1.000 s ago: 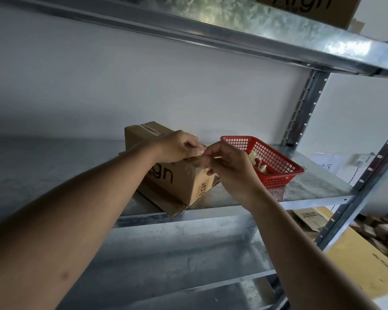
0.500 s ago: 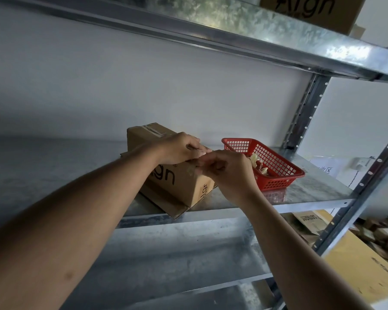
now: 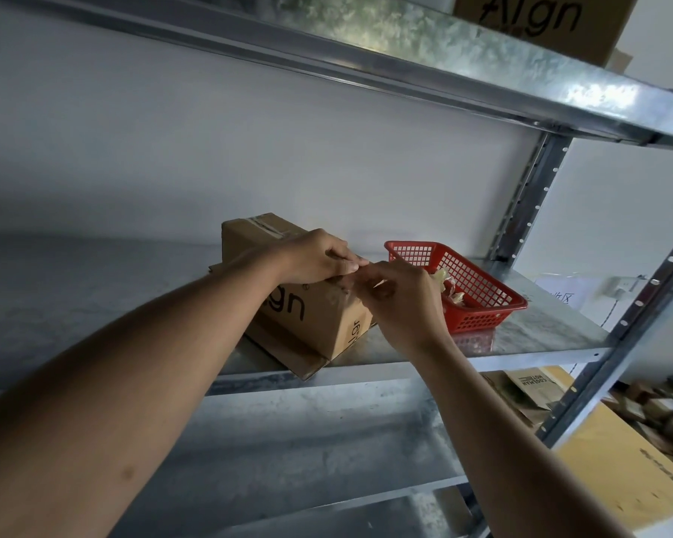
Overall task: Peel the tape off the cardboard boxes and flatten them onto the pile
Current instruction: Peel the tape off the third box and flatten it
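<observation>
We see the cardboard box point(image 3: 319, 316) sitting on flattened cardboard point(image 3: 288, 353) on the metal shelf point(image 3: 541, 335), left of the red basket point(image 3: 478, 297). Our left hand point(image 3: 319, 262) rests curled over its top right edge; our right hand point(image 3: 401, 300) pinches the tape point(image 3: 337, 295) at that corner.

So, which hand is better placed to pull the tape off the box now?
Probably the right hand: its fingers work at the near top edge of the cardboard box, beside the red basket. The left hand rests on the box top, steadying it.
</observation>
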{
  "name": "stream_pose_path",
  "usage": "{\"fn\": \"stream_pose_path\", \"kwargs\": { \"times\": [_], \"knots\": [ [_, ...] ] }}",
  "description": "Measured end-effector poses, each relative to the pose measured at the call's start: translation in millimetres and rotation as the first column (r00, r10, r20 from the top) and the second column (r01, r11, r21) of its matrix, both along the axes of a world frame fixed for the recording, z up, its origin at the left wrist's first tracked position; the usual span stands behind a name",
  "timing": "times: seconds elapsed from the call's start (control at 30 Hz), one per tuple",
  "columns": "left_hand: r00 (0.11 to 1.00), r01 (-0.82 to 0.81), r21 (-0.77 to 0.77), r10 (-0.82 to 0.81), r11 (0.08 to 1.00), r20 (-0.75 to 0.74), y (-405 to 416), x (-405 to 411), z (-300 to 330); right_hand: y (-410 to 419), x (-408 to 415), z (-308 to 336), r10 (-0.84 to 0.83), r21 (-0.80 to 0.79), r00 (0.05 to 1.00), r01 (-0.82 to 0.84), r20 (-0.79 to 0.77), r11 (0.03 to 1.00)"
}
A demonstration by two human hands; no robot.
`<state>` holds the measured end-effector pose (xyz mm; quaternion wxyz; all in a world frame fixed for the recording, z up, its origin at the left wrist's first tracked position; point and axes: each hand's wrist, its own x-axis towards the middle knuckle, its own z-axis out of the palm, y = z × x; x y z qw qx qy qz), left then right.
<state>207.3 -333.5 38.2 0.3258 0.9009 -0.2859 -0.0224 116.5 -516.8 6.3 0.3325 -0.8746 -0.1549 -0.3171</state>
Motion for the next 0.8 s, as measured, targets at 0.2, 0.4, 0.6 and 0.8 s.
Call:
{"fn": "stream_pose_path", "kwargs": {
  "times": [0.2, 0.4, 0.6, 0.8],
  "knots": [
    [0.997, -0.067, 0.209, 0.057, 0.976, 0.052, 2, -10, 5, -2, 0, 4, 0.026, 0.015, 1.0, -0.026, 0.002, 1.0],
    [0.969, -0.245, 0.469, 0.232, 0.848, 0.088, 7, -27, 4, 2, 8, 1, -0.032, 0.01, 0.997, 0.031, 0.076, 0.999],
    [0.957, -0.291, 0.494, 0.258, 0.819, 0.135, 5, -27, 2, 3, 9, -2, -0.002, 0.002, 0.999, 0.002, 0.047, 1.0],
    [0.949, -0.315, 0.487, 0.263, 0.814, 0.175, 7, -23, -3, 2, 4, -14, 0.029, -0.042, 0.992, -0.024, 0.126, 0.999]
  ]
}}
